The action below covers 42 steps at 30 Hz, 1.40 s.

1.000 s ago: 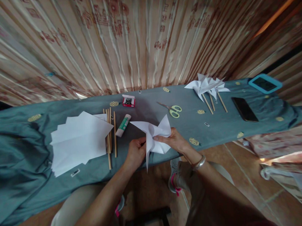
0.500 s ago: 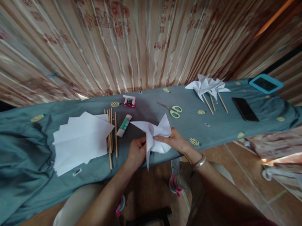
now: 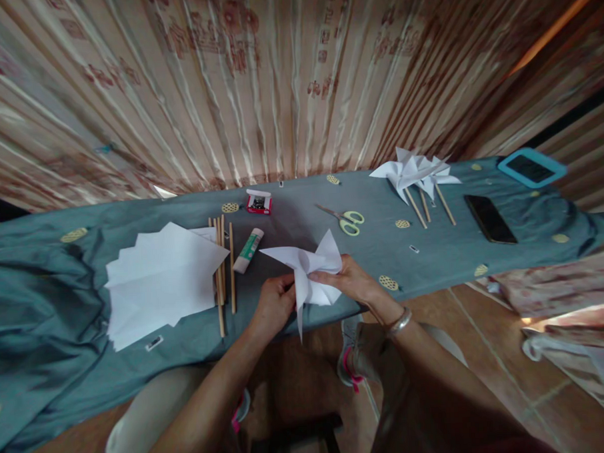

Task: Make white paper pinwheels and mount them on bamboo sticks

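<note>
A white paper pinwheel [image 3: 321, 289] is held between my two hands, above the near edge of the cloth-covered table. My left hand [image 3: 276, 302] pinches its left side, with the thumb at the lower left blade. From the right, my right hand [image 3: 352, 279] grips it, thumb pressed at the centre where the folded blades meet. The fingers behind the paper are hidden. A green and white glue stick [image 3: 249, 251] lies just left of the pinwheel. Scissors with light green handles [image 3: 350, 222] lie behind it.
A stack of white paper sheets [image 3: 159, 279] lies on the left beside several wooden sticks [image 3: 219, 277]. A small open red box [image 3: 259, 202] stands at the back. Pinwheels on sticks [image 3: 414, 173], a black phone [image 3: 490, 219] and a blue-framed device [image 3: 532, 168] lie on the right.
The pinwheel's left blade has folded further in towards the centre under my thumbs. Both hands keep their hold and have barely shifted.
</note>
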Each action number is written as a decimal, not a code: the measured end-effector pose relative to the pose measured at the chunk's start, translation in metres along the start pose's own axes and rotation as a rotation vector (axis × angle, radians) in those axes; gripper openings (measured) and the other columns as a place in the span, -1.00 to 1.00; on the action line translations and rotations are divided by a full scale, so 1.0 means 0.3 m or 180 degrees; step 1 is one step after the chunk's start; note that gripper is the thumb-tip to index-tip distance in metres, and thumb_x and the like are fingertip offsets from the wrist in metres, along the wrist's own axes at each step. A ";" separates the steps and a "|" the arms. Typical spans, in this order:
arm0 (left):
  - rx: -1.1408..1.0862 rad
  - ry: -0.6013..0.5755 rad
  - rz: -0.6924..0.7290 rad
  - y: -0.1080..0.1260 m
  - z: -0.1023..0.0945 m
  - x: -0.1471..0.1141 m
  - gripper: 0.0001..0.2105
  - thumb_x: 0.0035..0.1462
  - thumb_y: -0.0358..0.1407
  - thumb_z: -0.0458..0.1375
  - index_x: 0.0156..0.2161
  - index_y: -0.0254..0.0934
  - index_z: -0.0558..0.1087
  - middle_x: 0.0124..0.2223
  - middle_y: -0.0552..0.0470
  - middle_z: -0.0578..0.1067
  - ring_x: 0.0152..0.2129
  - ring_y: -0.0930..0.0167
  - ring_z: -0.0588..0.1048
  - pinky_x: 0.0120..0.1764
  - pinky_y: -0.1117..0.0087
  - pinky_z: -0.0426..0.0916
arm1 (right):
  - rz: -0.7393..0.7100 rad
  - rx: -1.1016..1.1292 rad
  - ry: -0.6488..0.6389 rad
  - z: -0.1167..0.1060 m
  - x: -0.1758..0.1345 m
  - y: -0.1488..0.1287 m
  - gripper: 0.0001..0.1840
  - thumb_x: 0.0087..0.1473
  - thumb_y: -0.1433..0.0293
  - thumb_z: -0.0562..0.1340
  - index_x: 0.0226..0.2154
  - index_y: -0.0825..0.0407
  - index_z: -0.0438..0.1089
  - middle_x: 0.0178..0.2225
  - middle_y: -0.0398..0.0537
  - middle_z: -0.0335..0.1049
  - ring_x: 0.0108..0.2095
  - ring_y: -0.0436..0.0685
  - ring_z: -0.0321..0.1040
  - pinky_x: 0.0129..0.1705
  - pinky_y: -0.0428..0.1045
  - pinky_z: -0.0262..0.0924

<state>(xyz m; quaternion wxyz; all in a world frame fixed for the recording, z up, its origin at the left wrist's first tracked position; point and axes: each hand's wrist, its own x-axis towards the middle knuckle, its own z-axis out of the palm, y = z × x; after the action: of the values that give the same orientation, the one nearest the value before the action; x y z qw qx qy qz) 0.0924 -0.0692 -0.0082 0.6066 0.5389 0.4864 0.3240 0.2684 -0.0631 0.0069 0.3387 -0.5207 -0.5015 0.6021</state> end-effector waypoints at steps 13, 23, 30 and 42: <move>0.0103 -0.0101 -0.0173 0.033 0.005 -0.022 -0.65 -0.08 -0.06 0.11 -0.66 -0.31 0.30 -0.69 0.16 0.20 -0.69 0.54 0.12 -0.62 0.51 -0.02 | -0.0021 0.0000 -0.0031 0.005 -0.010 0.009 -0.62 -0.25 0.13 0.43 -0.56 0.09 0.39 -0.62 -0.23 0.27 -0.59 -0.07 0.13 -0.56 -0.12 0.07; 0.0348 0.0027 -0.0006 0.039 -0.005 -0.054 -0.68 -0.05 -0.11 0.07 -0.66 -0.31 0.31 -0.62 0.13 0.24 -0.59 0.48 0.19 -0.54 0.49 0.08 | -0.0004 -0.0061 0.0046 0.030 -0.030 0.004 -0.62 -0.17 0.10 0.37 -0.47 0.09 0.44 -0.57 -0.17 0.36 -0.55 -0.02 0.22 -0.52 -0.10 0.15; 0.0597 0.0151 0.0174 0.038 -0.012 -0.063 -0.70 -0.02 -0.16 0.06 -0.64 -0.32 0.34 -0.60 0.10 0.29 -0.57 0.45 0.25 -0.50 0.48 0.14 | 0.0033 0.0047 0.0128 0.045 -0.028 0.019 -0.62 -0.18 0.10 0.38 -0.49 0.10 0.45 -0.56 -0.15 0.37 -0.54 -0.01 0.24 -0.51 -0.10 0.14; 0.1222 0.0321 0.0619 0.044 -0.011 -0.064 -0.70 0.07 -0.25 -0.01 -0.61 -0.31 0.36 -0.58 0.05 0.34 -0.60 0.44 0.31 -0.48 0.45 0.13 | 0.0029 0.0219 0.0287 0.069 -0.011 0.024 -0.57 -0.30 0.07 0.42 -0.56 0.09 0.41 -0.61 -0.18 0.31 -0.58 -0.04 0.18 -0.53 -0.10 0.15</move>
<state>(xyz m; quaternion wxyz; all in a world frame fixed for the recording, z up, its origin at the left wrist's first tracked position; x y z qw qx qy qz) 0.0851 -0.0828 0.0093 0.4336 0.6721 0.5146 0.3090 0.2501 -0.0732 -0.0001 0.3760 -0.5376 -0.4624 0.5965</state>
